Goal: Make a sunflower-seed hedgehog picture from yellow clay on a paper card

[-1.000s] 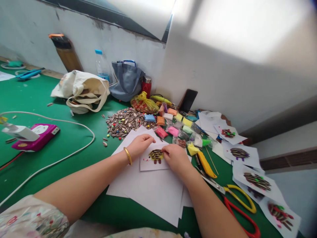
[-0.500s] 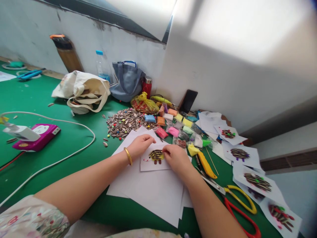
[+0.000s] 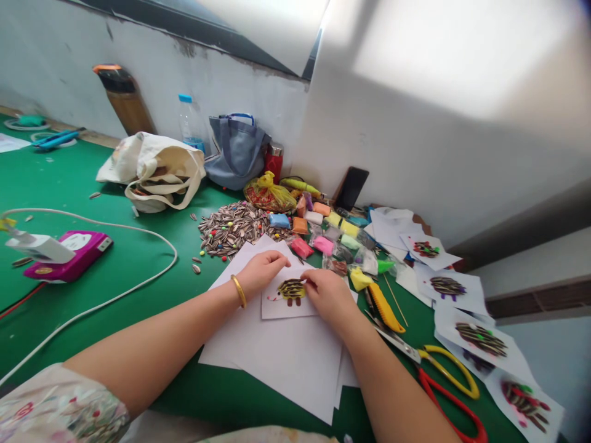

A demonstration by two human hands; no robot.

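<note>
A small white card (image 3: 277, 310) bears a hedgehog (image 3: 290, 288) with a yellow clay body, dark striped sunflower seeds on its back and brown feet. It lies on stacked white paper sheets (image 3: 286, 357). My left hand (image 3: 263, 271), with a gold bangle at the wrist, is closed beside the card's upper left edge; its fingertips are pressed together and anything in them is hidden. Over the card's right part, my right hand (image 3: 330, 298) pinches at the hedgehog's rear. What lies between that thumb and finger is too small to make out.
Behind the paper lie a pile of sunflower seeds (image 3: 231, 229) and several coloured clay packets (image 3: 323, 245). Scissors (image 3: 415, 354) and a yellow cutter (image 3: 386, 307) rest by my right forearm. Several finished hedgehog cards (image 3: 480, 338) line the right edge. A white cable (image 3: 133, 286) curves at left.
</note>
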